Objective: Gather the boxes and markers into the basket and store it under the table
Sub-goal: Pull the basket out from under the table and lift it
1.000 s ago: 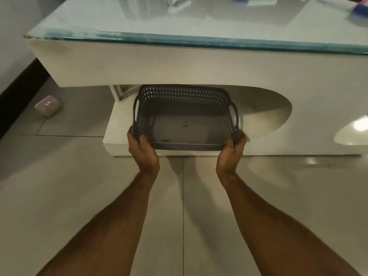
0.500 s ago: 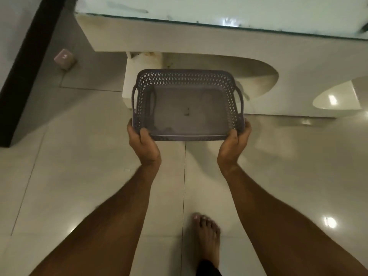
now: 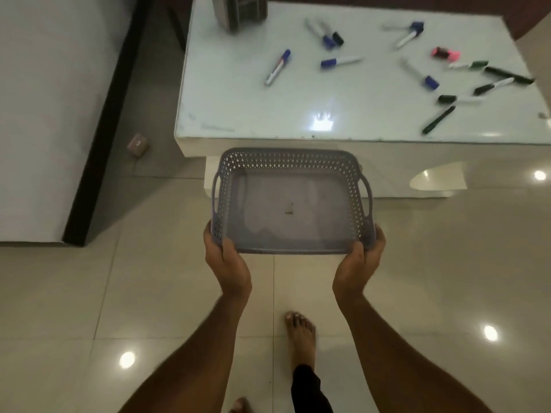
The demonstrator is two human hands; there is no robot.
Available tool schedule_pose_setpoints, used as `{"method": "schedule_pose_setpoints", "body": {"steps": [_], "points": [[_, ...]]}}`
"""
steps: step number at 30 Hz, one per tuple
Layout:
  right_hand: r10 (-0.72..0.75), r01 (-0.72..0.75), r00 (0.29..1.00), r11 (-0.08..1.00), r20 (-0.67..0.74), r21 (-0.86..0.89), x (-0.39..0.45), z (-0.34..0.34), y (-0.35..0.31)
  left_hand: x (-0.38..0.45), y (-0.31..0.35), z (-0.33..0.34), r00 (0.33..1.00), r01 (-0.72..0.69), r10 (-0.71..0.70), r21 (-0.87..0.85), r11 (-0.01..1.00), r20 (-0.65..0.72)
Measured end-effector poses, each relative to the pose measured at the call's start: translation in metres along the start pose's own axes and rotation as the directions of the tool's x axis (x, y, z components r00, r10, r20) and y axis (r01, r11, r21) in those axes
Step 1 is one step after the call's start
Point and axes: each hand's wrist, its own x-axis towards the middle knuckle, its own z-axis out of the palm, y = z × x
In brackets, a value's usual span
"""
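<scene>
I hold an empty grey perforated basket [image 3: 292, 162] in the air in front of the white glass-topped table [image 3: 253, 114]. My left hand [image 3: 226, 260] grips its near left corner and my right hand [image 3: 357, 260] grips its near right corner. Several markers lie scattered on the tabletop: a blue-capped one [image 3: 278, 67] at the left, another blue one [image 3: 340, 61] near the middle, a pink one [image 3: 445, 53] and dark green ones [image 3: 438, 120] at the right. No boxes are clearly visible.
A dark object [image 3: 240, 10] stands at the table's far left edge. A small pinkish block [image 3: 137, 144] lies on the tiled floor by the black-edged wall [image 3: 98, 144]. My bare foot [image 3: 301, 335] is on the floor below the basket.
The basket has been pulled out from under the table and lifted up toward me. My view has risen, so the tabletop with the markers shows now.
</scene>
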Motion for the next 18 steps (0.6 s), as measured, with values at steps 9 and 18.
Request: {"method": "schedule_pose_setpoints", "body": {"steps": [9,18], "points": [[-0.055,0.054,0.998,0.997,0.016,0.046,0.025,0.030,-0.087,0.021,0.082,0.037,0.997,-0.069,0.069,0.003,0.998,0.026],[-0.028,0.027,0.998,0.999,0.055,0.029,0.095,0.095,-0.087,0.086,0.077,0.095,0.999,-0.037,0.037,-0.003,0.999,-0.005]]}}
